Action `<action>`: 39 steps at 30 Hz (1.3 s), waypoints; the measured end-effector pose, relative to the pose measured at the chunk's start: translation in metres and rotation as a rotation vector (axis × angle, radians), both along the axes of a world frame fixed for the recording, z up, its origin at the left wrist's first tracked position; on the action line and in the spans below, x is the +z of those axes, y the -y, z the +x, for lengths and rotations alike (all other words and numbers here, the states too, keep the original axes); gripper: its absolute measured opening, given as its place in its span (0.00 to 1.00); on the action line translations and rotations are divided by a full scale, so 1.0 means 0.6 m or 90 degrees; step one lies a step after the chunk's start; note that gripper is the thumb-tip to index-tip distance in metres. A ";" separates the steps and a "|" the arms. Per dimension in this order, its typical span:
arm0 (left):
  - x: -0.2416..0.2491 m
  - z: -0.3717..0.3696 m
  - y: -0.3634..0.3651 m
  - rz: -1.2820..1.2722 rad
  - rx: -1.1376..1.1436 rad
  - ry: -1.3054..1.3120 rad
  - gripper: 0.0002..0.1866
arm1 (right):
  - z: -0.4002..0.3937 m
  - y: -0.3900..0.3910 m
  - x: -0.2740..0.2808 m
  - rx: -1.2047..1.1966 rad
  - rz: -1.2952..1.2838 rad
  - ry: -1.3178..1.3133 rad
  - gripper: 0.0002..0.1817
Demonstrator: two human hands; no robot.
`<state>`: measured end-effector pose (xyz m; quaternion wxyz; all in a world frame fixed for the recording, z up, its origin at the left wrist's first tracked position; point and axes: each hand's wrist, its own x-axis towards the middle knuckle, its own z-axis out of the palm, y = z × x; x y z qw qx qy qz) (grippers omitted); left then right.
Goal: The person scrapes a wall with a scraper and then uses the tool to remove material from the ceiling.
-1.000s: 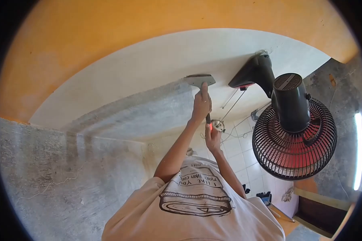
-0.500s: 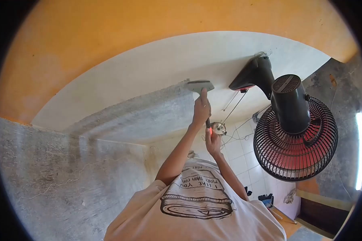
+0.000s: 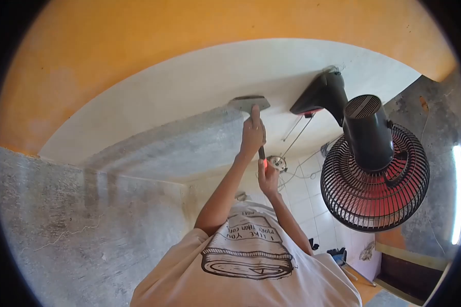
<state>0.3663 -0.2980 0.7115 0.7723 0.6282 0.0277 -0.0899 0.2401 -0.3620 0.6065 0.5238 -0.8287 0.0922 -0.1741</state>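
Observation:
A wide-bladed scraper (image 3: 248,104) meets the pale wall at the upper right end of a bare grey patch (image 3: 189,146). My left hand (image 3: 252,135) is closed round its dark handle near the head, one finger stretched up along the neck. Lower down, the fingers of my right hand (image 3: 268,176) wrap the red-marked end of the same handle. Both arms are raised in front of my printed shirt (image 3: 251,250).
A black wall fan (image 3: 376,174) with a red interior hangs close on the right, its mount (image 3: 322,94) near the blade. Cords run below it past a round white fitting (image 3: 277,163). Orange paint (image 3: 189,25) borders the pale band, and a mottled grey wall (image 3: 87,225) stands left.
The scraper has shifted slightly up and to the left along the wall, with both my hands moving along on its handle. My grip looks the same.

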 end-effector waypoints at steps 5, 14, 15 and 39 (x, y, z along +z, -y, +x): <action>-0.030 0.002 0.001 -0.022 -0.016 -0.042 0.33 | -0.005 0.003 -0.012 0.021 0.009 -0.069 0.29; -0.004 0.006 -0.018 0.012 -0.023 -0.044 0.36 | -0.005 -0.005 -0.023 0.034 0.024 -0.088 0.30; -0.015 -0.001 -0.012 -0.014 0.002 -0.059 0.33 | -0.009 -0.006 -0.025 0.035 0.026 -0.078 0.30; -0.086 -0.064 -0.005 -0.076 -0.034 0.033 0.25 | -0.012 -0.005 -0.009 0.069 0.058 -0.060 0.25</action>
